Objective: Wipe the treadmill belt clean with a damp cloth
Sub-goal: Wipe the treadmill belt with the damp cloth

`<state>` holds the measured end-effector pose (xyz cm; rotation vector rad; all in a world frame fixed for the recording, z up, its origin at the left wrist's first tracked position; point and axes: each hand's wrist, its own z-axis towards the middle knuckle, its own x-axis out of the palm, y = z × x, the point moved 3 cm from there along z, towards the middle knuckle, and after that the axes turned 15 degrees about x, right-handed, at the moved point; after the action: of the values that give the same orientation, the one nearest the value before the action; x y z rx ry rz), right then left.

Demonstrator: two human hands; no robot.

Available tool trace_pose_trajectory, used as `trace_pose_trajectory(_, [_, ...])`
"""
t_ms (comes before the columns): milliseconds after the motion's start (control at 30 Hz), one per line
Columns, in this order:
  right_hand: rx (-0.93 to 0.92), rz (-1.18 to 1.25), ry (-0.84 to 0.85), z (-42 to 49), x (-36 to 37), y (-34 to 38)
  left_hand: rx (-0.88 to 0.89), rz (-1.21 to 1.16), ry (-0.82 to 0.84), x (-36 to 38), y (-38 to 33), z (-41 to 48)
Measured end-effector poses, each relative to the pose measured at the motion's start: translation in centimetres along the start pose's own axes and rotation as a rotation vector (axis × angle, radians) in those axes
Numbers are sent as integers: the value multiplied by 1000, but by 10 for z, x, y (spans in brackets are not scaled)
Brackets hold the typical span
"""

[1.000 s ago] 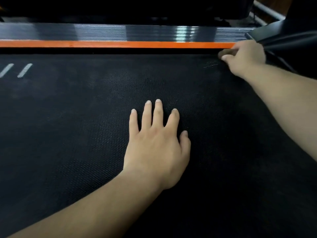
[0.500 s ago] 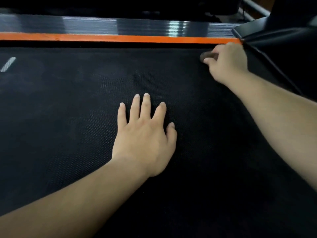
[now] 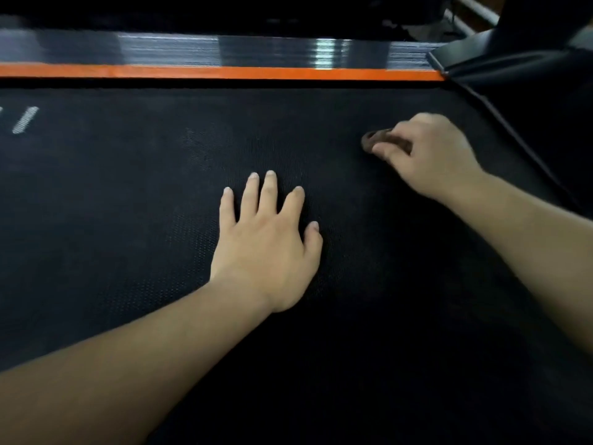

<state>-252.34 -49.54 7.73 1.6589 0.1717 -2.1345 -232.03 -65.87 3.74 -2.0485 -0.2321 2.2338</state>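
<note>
Left hand [image 3: 268,242] flat with fingers spread on belt [image 3: 128,220] at centre, right hand [image 3: 430,155] gripping brown cloth [image 3: 373,139], upper right.

The black, finely dotted rubber treadmill belt [image 3: 128,252] carries white slanted stripes [image 3: 25,119]; an orange strip [image 3: 224,72] edges the glossy grey ribbed rail [image 3: 160,48].

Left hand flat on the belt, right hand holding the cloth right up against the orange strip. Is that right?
Not quite. In the head view the right hand grips the cloth out on the belt, well short of the orange strip, with bare belt between them. The left hand does lie flat on the belt.
</note>
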Motion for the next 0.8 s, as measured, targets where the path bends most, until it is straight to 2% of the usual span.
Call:
trace_pose_trajectory(133, [378, 19, -54, 27, -11, -31, 3, 0, -8, 0, 1, 0])
trace_pose_trajectory(200, [346, -19, -84, 14, -8, -13, 5, -6, -7, 0, 1, 0])
trace_pose_trajectory(300, [71, 62, 25, -33, -6, 13, 2, -11, 2, 0, 0, 0])
trace_pose_trajectory(367, [-27, 25, 80, -49, -12, 2, 2, -11, 0, 0, 0, 0])
trace_pose_trajectory(400, [-5, -21, 50, -44, -16, -10, 0, -13, 0, 0, 0, 0])
trace_pose_trajectory(500, [328, -39, -64, -21, -25, -47, -1, -17, -10, 0, -1, 0])
trace_pose_trajectory(533, [366, -59, -86, -24, -24, -45, -3, -18, -11, 0, -1, 0])
trace_pose_trajectory(567, [335, -62, -85, -32, -23, -35, -2, -20, -10, 1, -1, 0])
trace_pose_trajectory(667, [45, 90, 11, -83, -21, 0, -3, -29, -13, 0, -1, 0])
trace_pose_trajectory(733, [-94, 101, 75, -104, -24, -1, -6, -30, -16, 0, -1, 0])
trace_pose_trajectory(800, [-43, 44, 17, -89, -27, -24, -7, -30, -14, -1, 0, 0])
